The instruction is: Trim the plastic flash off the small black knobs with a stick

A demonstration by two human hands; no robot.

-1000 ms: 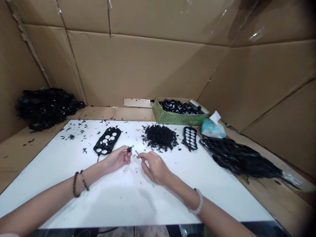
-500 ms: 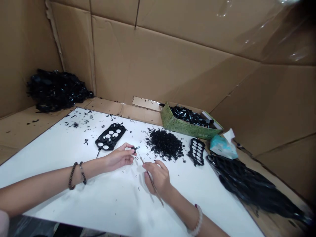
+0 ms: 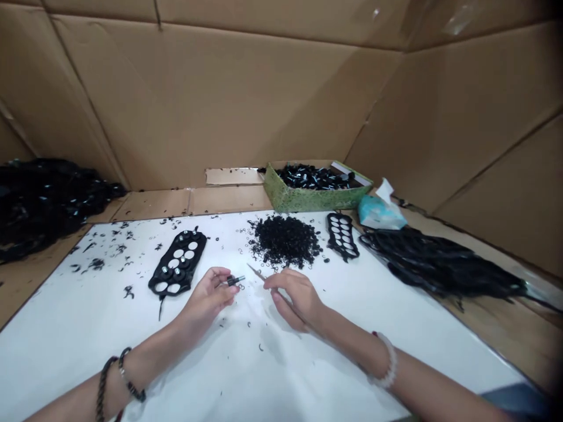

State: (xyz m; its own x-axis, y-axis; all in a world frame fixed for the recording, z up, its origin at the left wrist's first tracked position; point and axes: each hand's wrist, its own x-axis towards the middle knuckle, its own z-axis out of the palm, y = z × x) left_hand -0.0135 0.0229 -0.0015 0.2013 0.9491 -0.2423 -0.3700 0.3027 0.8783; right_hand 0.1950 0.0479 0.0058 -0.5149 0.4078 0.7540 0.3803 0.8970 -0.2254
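Between the thumb and fingers of my left hand (image 3: 216, 291) is a small black part with a metal pin (image 3: 236, 280), its pin pointing right. My right hand (image 3: 297, 296) grips a thin, pointed metal tool (image 3: 255, 272) like a pick; its tip is a short gap away from the pin. Left of my left hand lies a black rubber strip with round holes (image 3: 178, 264), and several similar pinned parts sit in some of its holes. Beyond my hands is a heap of tiny black rings (image 3: 288, 240).
A green box (image 3: 316, 199) full of black pinned parts stands at the back. Another holed black strip (image 3: 342, 235), a tissue pack (image 3: 382, 212) and a bundle of black strips (image 3: 440, 261) are on the right. A black pile (image 3: 53, 199) lies left; scraps (image 3: 97, 264) dot the white table.
The view has swung to the right and levelled. My right hand has tilted the pick flatter, its tip now pointing up-left. My left hand keeps the pinned part.
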